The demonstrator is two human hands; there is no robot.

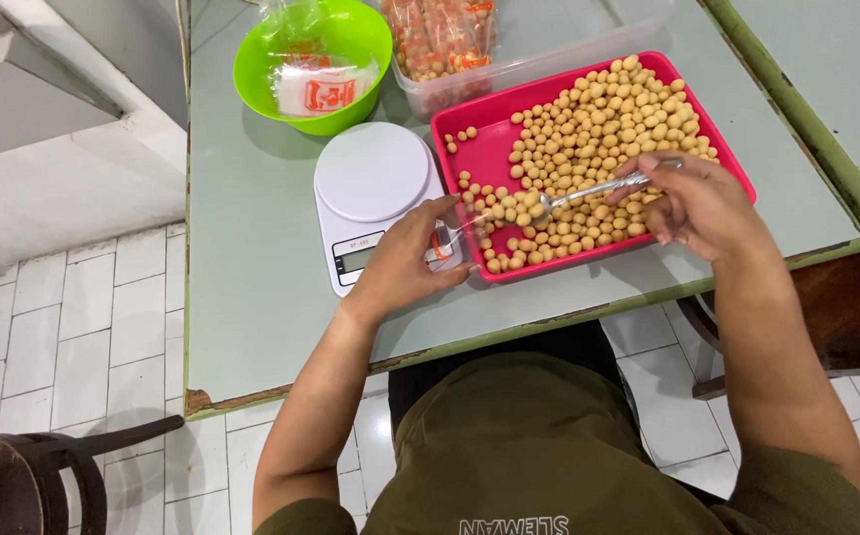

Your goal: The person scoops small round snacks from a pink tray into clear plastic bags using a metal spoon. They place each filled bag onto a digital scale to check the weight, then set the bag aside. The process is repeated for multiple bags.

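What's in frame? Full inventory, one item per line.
table: one, pale green, centre
tray: one, pink, table right
balls: many, tan, in the tray
scale: one, white, left of the tray
bowl: one, green, holds empty bags, top
tub: one, clear, holds filled packets, behind the tray
chair: one, dark wood, bottom left
bag: one, clear, in the left hand
spoon: one, metal, in the right hand

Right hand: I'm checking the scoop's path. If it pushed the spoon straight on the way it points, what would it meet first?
The right hand points the spoon leftward. Its bowl would likely first meet the small clear bag held by the left hand at the pink tray edge; depth is unclear.
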